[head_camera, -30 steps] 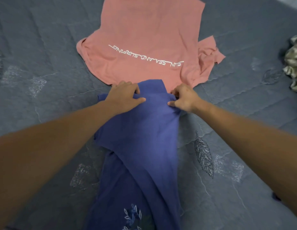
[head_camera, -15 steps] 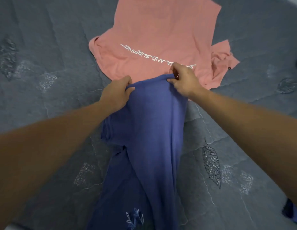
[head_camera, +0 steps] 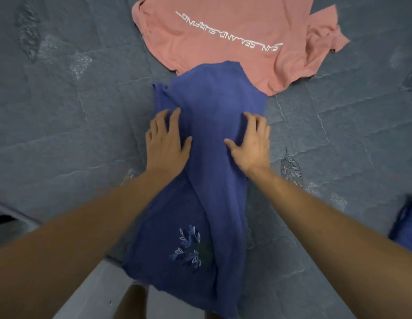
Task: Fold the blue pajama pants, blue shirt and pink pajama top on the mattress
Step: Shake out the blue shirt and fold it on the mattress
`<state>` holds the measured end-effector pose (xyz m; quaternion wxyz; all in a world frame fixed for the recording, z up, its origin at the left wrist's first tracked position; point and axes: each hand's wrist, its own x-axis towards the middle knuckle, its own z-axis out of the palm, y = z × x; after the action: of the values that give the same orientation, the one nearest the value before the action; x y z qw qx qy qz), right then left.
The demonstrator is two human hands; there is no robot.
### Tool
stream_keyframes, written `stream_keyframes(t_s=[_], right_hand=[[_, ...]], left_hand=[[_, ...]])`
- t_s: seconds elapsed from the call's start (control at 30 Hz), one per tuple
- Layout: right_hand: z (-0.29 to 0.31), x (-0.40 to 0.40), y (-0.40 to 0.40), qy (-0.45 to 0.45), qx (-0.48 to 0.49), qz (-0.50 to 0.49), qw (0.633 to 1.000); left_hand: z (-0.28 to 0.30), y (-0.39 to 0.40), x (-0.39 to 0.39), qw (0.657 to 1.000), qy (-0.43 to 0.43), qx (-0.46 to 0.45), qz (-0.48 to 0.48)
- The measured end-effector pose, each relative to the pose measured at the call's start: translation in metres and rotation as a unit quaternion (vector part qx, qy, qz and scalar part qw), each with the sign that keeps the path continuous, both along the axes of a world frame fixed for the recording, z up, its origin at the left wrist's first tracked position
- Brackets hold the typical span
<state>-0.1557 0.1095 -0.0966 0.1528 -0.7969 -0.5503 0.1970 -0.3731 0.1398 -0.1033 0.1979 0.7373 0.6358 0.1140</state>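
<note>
Both hands having let go of the far hem and drawn back, the left hand (head_camera: 166,143) and right hand (head_camera: 252,143) are pressing flat-fingered on the blue garment (head_camera: 207,180), its long axis running away from the person toward the pink pajama top (head_camera: 223,38) on the mattress (head_camera: 62,111).

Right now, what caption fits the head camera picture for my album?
Left hand and right hand press flat on the blue garment overlapping the pink pajama top on the mattress.

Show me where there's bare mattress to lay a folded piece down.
Bare mattress lies left of the blue garment and below the pink top; another patch lies to the right, between the pink top and a blue cloth at the frame edge. The centre is crowded: both hands press flat on the blue garment.
</note>
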Motion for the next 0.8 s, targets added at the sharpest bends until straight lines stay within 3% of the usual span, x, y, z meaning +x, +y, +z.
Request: stream_keyframes(t_s=[0.23, 0.4, 0.47, 0.57, 0.67, 0.8], right_hand=[[-0.003, -0.025, -0.101, 0.032, -0.019, -0.020, 0.999], [0.002, -0.037, -0.162, 0.021, -0.026, -0.060, 0.998], [0.002, -0.045, -0.191, 0.060, -0.045, -0.082, 0.994], [0.002, -0.058, -0.230, 0.121, -0.085, -0.144, 0.978], [0.004, -0.072, -0.260, 0.197, -0.091, -0.192, 0.957], [0.004, -0.081, -0.285, 0.316, -0.077, -0.242, 0.914]], left_hand=[[-0.005, -0.118, -0.004, 0.996, 0.055, -0.065, 0.034], [0.000, -0.170, -0.005, 0.997, 0.074, -0.023, -0.005], [-0.002, -0.193, -0.005, 0.998, 0.041, -0.024, -0.030], [-0.005, -0.226, -0.003, 0.990, -0.071, -0.117, -0.023], [-0.004, -0.248, 0.002, 0.956, -0.187, -0.226, 0.015], [0.011, -0.264, 0.012, 0.910, -0.229, -0.343, 0.032]])
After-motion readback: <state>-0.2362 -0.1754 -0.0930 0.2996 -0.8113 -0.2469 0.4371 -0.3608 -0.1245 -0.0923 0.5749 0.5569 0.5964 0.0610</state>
